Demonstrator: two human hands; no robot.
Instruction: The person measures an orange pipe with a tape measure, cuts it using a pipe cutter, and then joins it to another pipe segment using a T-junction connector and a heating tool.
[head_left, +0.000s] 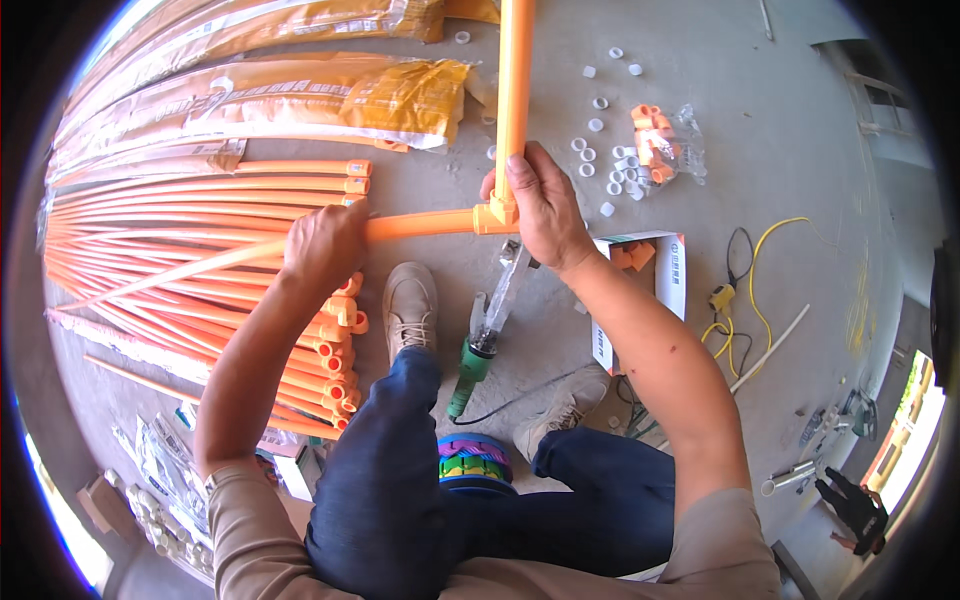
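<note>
My left hand (328, 243) is wrapped round a long orange plastic pipe (425, 226) that runs out to the left. At its right end the pipe meets an orange elbow fitting (495, 213). A second orange pipe (513, 90) rises from that fitting toward the far edge, nearly square to the first. My right hand (548, 205) grips this second pipe just by the fitting, thumb along its near face. Below the joint, between my shoes, a green-handled pipe welding tool (472, 370) stands tilted, its heating end partly hidden near the fitting.
Many orange pipes (180, 225), several with fittings, lie at left beside wrapped bundles (260, 100). White rings (587, 155) and a bag of orange fittings (655, 145) lie far right. An open carton (672, 280) and yellow cable (765, 300) are at right. Another person (855, 510) stands lower right.
</note>
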